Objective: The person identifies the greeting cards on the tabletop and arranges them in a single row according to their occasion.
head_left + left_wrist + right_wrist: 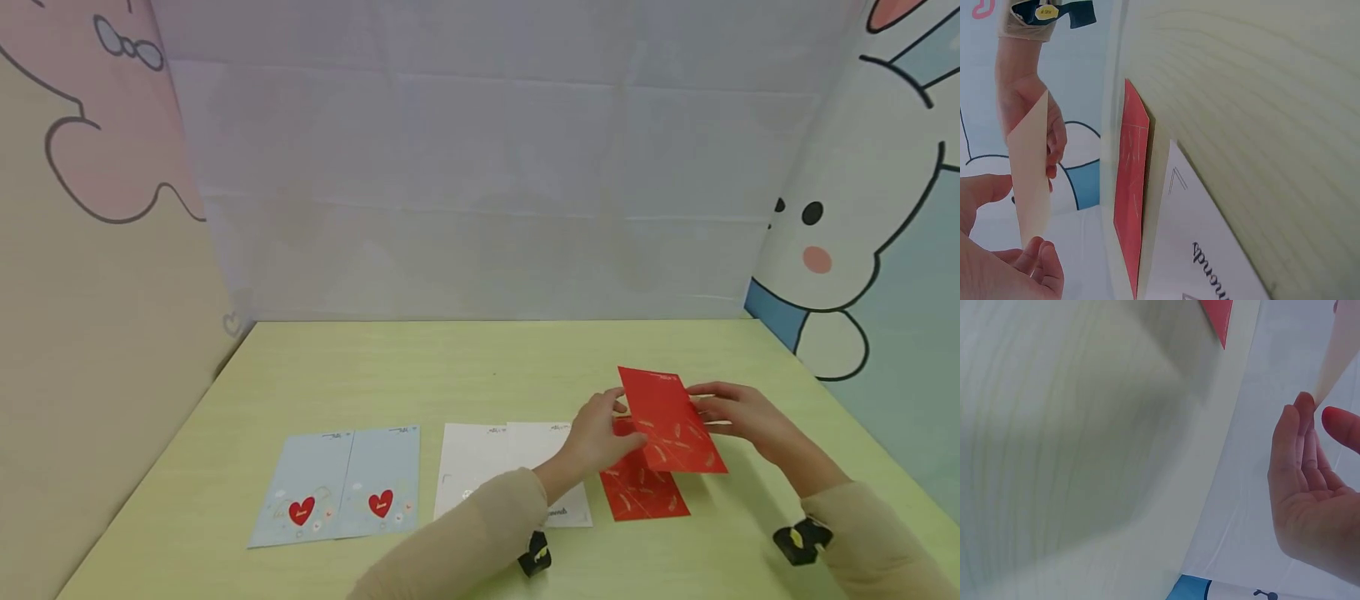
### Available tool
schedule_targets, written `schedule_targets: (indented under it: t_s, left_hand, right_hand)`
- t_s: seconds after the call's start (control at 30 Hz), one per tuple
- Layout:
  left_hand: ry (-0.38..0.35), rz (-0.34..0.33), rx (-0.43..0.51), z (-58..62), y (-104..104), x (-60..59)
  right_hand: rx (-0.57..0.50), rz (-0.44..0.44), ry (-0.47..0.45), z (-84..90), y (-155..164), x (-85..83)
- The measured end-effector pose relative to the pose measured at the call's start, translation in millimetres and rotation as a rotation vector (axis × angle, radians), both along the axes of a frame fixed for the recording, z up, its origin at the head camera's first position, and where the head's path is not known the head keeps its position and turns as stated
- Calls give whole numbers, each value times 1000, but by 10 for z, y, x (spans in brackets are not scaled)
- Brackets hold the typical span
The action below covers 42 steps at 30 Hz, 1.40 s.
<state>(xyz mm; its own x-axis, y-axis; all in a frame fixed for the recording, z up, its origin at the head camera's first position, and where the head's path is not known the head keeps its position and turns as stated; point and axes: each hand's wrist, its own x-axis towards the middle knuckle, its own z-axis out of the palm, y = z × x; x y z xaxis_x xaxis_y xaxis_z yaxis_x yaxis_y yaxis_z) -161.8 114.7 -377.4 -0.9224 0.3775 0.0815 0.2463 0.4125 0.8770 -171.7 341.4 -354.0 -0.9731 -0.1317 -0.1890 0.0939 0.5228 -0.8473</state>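
On the pale green tabletop (465, 375), farthest left, lie two light blue paper envelopes with red hearts (341, 487) side by side, their edges touching. Just to their right lie two white paper envelopes (498, 467), also side by side, with the person's beige left sleeve (465, 542) crossing over their near corner. Right of those, a flat red paper envelope with gold marks (641, 493) lies on the tabletop, just beside the white pair; the left wrist view shows it resting flat by a white one with dark script (1210, 262). Above it the left hand (596, 433) pinches the left edge of a second red paper envelope (671, 421), lifted clear of the tabletop and tilted, partly overlapping the lying one in the head view. Its pale back side (1029, 181) shows in the left wrist view, held between thumb and fingers. The right hand (738, 412) grips the same raised envelope at its right edge, thumb and fingertips (1300, 415) closing on the corner.
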Motion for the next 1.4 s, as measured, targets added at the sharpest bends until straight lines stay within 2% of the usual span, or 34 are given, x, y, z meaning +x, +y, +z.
schedule_targets:
  t_s: [0.4,0.57,0.8,1.07,1.2,1.4]
  left_hand:
    - [199,-12,-345,37,230,147]
    - [244,-2,-437,27,309,180]
    - [233,-2,-493,-24,386,210]
    - [217,-21,-510,-47,454,233]
    - [157,-44,-535,-39,484,241]
    - [47,-46,-516,-64,520,226]
  right_hand:
    - [41,3,6,-39,272,85]
    - [34,19,-5,-74,369,103]
    - [43,14,-30,-127,461,124]
    - [9,16,-67,-185,549,144]
    - [10,1,-86,-214,568,157]
    - [0,10,-102,-270,582,169]
